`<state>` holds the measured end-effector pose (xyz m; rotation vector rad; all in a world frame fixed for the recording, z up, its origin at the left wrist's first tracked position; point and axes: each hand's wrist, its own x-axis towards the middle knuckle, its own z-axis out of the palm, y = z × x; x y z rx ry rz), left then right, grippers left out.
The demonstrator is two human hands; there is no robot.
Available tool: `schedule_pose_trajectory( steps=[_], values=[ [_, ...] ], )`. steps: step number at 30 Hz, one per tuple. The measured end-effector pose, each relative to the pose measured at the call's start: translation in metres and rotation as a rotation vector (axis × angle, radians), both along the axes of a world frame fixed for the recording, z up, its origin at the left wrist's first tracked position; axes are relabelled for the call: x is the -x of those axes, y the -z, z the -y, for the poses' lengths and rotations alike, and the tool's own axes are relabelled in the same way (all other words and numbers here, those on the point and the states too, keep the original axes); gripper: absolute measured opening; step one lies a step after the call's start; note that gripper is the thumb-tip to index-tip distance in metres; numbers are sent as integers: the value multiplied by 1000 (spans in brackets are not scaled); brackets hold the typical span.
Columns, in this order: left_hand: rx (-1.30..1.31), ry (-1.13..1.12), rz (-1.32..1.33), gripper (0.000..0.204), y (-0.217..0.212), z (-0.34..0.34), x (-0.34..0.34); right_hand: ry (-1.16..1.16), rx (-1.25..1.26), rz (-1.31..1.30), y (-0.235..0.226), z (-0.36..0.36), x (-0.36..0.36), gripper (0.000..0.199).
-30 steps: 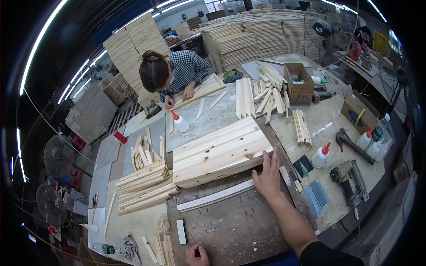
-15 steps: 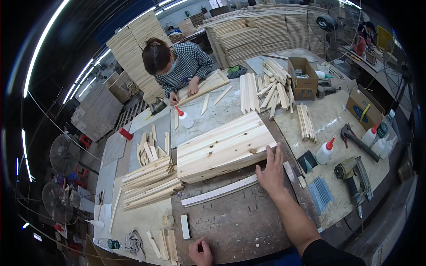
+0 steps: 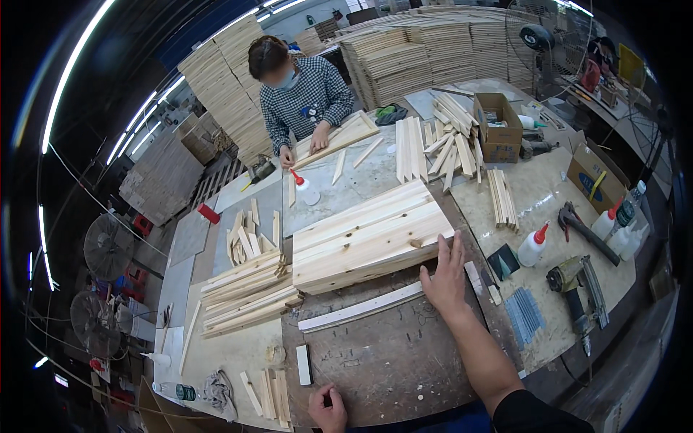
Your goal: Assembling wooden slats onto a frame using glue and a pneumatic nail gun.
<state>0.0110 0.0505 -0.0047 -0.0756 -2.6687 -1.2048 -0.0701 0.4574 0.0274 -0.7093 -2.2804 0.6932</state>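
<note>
A thick stack of pale, knotty wooden boards [image 3: 372, 234] lies at the middle of the worktable. My right hand [image 3: 445, 280] is open, its spread fingertips resting against the stack's near right corner. Just in front of the boards is a long, narrow wooden strip [image 3: 361, 309]. My left hand [image 3: 328, 409] rests at the table's near edge, its fingers curled into a loose fist with nothing visible in them. Close above that hand lies a small white block [image 3: 304, 364] with a dark side.
Wooden slats [image 3: 245, 296] are piled left of the boards; cut pieces [image 3: 453, 144] lie at the far right. A glue bottle [image 3: 533, 245], a nail gun [image 3: 577, 289], a hammer [image 3: 586, 231] and nail strips [image 3: 525, 316] sit at right. Across the table, a co-worker [image 3: 307, 94] handles a wooden panel.
The co-worker has lifted their head and straightened a little. The whole view has shifted slightly; both my hands keep nearly the same places and poses.
</note>
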Motion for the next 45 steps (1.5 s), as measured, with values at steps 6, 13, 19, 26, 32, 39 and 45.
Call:
schedule_pose_trajectory(
  steps=[6, 13, 19, 26, 32, 39, 45],
  values=[
    [-14, 44, -121, 12, 3, -1, 3, 4, -10, -5, 1, 0, 0, 94],
    [-67, 30, -79, 12, 4, 0, 2, 1, 9, -2, 1, -1, 1, 94],
    [-51, 48, -128, 12, 6, 1, 3, 4, 4, 3, 2, -1, 1, 93],
    [-70, 32, -84, 12, 13, 5, 3, 17, -27, -15, 7, -1, 2, 96],
    [-96, 18, -53, 12, 9, 3, 1, 12, -10, -7, 5, 0, 1, 95],
    [-76, 37, -93, 12, 1, -2, 3, -3, -25, -3, 4, -2, 1, 92],
    [-94, 69, -142, 11, -4, -4, 4, 27, -85, -43, 2, -4, 2, 89]
  ],
)
